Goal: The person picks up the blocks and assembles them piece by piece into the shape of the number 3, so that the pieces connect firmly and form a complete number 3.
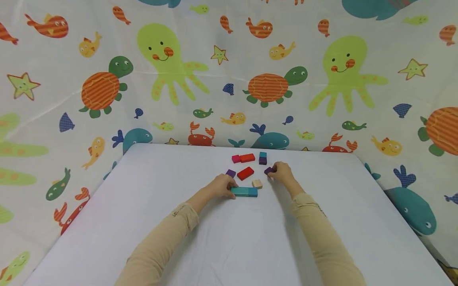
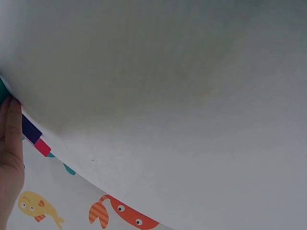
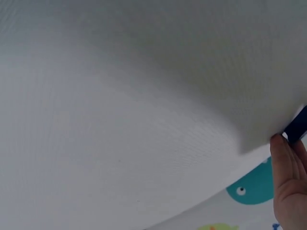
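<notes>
White table (image 1: pixel 229 246) w/ sea-print cloth (image 1: pixel 214 113) hung behind & along both sides: turtles, octopuses, whales, crabs. L hand (image 1: pixel 222 186): thumb & fingers grasp the L end of the teal block (image 1: pixel 240 192), which lies mid-table, its R end against a blue block (image 1: pixel 253 192). R hand (image 1: pixel 282 173): fingertips pinch a purple block (image 1: pixel 268 171), farther back & to the R; whether it touches the table, can't tell. Btwn hands: wood block (image 1: pixel 257 184), just behind the blue block; red block (image 1: pixel 245 173), set at a slant beyond; 2nd purple block (image 1: pixel 230 173), just past L hand & partly hidden by it. Farther back: pink block (image 1: pixel 236 159) beside orange block (image 1: pixel 247 158); to their R, a blue-and-purple pair (image 1: pixel 262 158), touching. Tan sleeves (image 1: pixel 154 246) cross the table's near part.
</notes>
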Motion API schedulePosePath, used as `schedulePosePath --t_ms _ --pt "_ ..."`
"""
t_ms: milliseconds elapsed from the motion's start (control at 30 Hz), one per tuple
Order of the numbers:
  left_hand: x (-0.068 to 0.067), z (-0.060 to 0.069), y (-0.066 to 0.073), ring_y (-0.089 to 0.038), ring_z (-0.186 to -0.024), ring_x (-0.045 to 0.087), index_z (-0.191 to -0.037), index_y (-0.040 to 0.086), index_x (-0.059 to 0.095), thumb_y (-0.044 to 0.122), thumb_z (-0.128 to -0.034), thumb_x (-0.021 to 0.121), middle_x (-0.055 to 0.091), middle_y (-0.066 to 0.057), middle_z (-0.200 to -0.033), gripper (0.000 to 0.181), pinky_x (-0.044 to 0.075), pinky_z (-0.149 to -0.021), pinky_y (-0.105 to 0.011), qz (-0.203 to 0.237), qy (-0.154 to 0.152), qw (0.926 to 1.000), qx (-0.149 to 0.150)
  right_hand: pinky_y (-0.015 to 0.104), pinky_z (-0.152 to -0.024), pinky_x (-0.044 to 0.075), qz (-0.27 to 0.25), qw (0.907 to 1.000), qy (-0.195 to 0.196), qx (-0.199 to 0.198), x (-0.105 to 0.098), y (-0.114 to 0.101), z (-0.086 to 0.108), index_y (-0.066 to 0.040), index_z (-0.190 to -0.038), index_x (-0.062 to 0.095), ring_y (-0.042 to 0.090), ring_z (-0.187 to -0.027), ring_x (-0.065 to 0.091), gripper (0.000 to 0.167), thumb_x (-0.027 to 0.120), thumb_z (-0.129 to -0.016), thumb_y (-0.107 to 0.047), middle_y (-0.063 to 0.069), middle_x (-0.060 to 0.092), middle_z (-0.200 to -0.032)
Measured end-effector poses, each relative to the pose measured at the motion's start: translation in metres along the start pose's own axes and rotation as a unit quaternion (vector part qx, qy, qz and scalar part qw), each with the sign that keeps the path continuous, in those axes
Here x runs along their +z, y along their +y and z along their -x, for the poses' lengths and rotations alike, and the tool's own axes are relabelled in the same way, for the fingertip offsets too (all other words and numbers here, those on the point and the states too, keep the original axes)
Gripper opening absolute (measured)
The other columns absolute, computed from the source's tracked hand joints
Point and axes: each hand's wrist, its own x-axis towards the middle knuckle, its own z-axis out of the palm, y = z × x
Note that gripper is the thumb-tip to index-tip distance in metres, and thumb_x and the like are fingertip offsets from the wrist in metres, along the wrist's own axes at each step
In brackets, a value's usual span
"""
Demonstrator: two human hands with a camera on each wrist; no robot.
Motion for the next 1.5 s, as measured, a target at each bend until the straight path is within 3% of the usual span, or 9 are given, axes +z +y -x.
schedulePosePath --t_ms 267,400,800,1100,1500 --pt "0.0 0.002 0.001 -0.013 -0.08 0.055 -0.109 0.006 0.07 0.017 -0.0755 0.079 0.068 -0.003 -0.094 0.036 0.05 -0.076 -0.023 0.005 -0.01 0.9995 0.029 0.04 -0.086 0.048 -0.008 0.9995 -0.026 0.015 0.001 0.006 0.003 0.008 -0.103 0.059 0.028 -0.088 0.054 0.033 0.069 -0.084 -0.017 0.023 0.063 -0.1" --pt "0.001 -0.001 0.002 -0.014 -0.082 0.055 -0.11 0.006 0.069 0.016 -0.0758 0.079 0.068 -0.004 -0.096 0.037 0.05 -0.079 -0.024 0.005 -0.006 0.9998 0.02 0.04 -0.085 0.048 -0.02 0.9994 -0.023 0.014 -0.001 0.007 0.005 0.009 -0.104 0.059 0.028 -0.088 0.054 0.033 0.068 -0.085 -0.017 0.023 0.062 -0.1" --pt "0.0 0.0 0.0 -0.014 -0.081 0.054 -0.11 0.007 0.069 0.017 -0.0748 0.08 0.066 -0.004 -0.094 0.038 0.051 -0.076 -0.026 0.002 0.005 0.9999 0.014 0.04 -0.087 0.05 -0.022 0.9985 -0.03 -0.04 -0.007 -0.008 0.023 0.008 -0.106 0.061 0.027 -0.088 0.056 0.034 0.069 -0.084 -0.016 0.021 0.065 -0.1" --pt "-0.001 0.0 -0.003 -0.013 -0.079 0.054 -0.109 0.007 0.07 0.016 -0.0747 0.08 0.067 -0.003 -0.092 0.037 0.05 -0.076 -0.026 0.006 0.007 0.9999 0.007 0.035 -0.076 0.051 -0.014 0.9969 -0.033 -0.069 -0.008 -0.016 0.046 0.006 -0.102 0.064 0.021 -0.08 0.056 0.03 0.072 -0.082 -0.015 0.015 0.066 -0.09" --pt "-0.001 0.0 -0.001 -0.014 -0.079 0.053 -0.11 0.007 0.069 0.017 -0.0749 0.08 0.066 -0.003 -0.09 0.038 0.05 -0.074 -0.024 0.003 0.008 0.9999 0.006 0.03 -0.073 0.053 -0.028 0.9914 -0.058 -0.114 -0.009 -0.02 0.071 0.004 -0.1 0.066 0.016 -0.076 0.058 0.027 0.074 -0.08 -0.012 0.01 0.067 -0.086"
